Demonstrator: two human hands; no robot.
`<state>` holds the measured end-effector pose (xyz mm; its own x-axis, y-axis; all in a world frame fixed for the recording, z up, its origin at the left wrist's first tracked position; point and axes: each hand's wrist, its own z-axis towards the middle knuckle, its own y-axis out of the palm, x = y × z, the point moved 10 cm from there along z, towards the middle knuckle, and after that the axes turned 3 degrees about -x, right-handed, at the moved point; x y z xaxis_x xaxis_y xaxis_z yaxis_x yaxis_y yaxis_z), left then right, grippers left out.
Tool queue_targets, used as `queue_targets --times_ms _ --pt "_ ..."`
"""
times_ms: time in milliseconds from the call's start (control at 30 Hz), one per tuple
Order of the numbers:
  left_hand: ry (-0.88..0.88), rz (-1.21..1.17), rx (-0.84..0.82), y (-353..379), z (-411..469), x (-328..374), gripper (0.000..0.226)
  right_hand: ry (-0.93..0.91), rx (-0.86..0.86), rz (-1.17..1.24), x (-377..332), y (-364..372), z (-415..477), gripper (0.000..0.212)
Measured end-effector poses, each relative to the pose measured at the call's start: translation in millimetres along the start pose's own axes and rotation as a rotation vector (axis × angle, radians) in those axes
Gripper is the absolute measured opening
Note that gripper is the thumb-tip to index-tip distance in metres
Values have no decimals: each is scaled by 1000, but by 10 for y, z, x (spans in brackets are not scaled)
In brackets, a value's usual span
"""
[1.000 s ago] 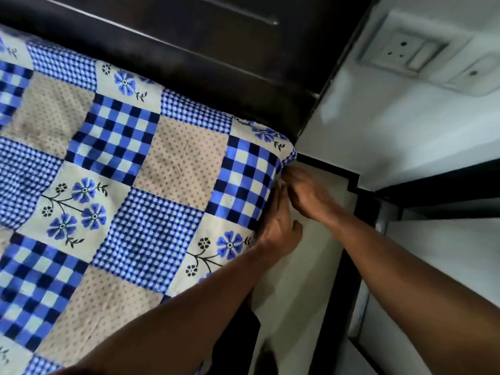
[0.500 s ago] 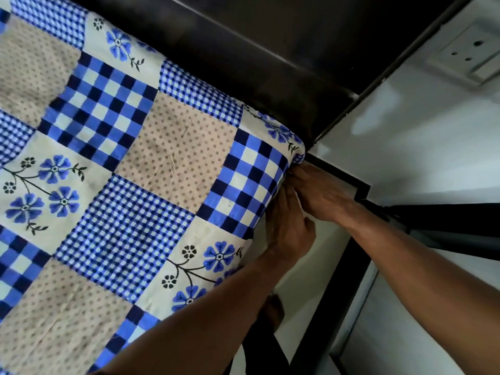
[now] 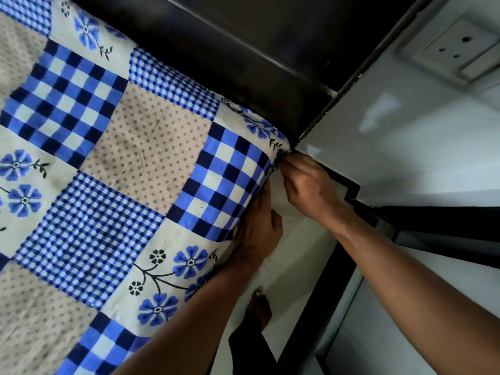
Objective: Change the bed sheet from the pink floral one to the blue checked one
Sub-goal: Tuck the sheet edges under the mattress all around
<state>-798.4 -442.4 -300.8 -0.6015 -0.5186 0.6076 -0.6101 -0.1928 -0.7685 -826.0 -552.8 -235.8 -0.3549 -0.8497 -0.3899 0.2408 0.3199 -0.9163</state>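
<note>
Your blue checked sheet (image 3: 108,171): patchwork of checks, dots, flowers; spread flat, smooth; corner wrapped down just beside the headboard (image 3: 243,50).

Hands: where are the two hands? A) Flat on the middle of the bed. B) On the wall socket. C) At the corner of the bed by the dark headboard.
C: the left hand and right hand are both at the corner of the blue checked sheet, beside the dark headboard, not on the socket.
</note>
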Motion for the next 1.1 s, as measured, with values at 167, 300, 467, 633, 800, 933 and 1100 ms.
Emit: queue_targets --times_ms 167,300,467,633,800,933,1100 --pt "1 -61 23 -51 -20 46 75 52 -215 -35 10 301 154 36" --pt "-23 8 -27 61 -22 27 80 95 -547 -155 96 688 24 49" --pt "-221 -16 -60 196 90 -130 74 151 -683 -301 97 812 291 37" --pt "-248 3 -42 102 95 -114 75 137 -690 -212 101 785 254 33" --pt "-335 10 -62 87 161 -34 76 8 -234 4 29 195 78 45" --pt "-323 156 -83 159 143 20 84 -65 -396 -5 44 416 -22 51" --pt "-249 243 -161 191 73 67 91 -17 -602 -162 -79 532 159 52"
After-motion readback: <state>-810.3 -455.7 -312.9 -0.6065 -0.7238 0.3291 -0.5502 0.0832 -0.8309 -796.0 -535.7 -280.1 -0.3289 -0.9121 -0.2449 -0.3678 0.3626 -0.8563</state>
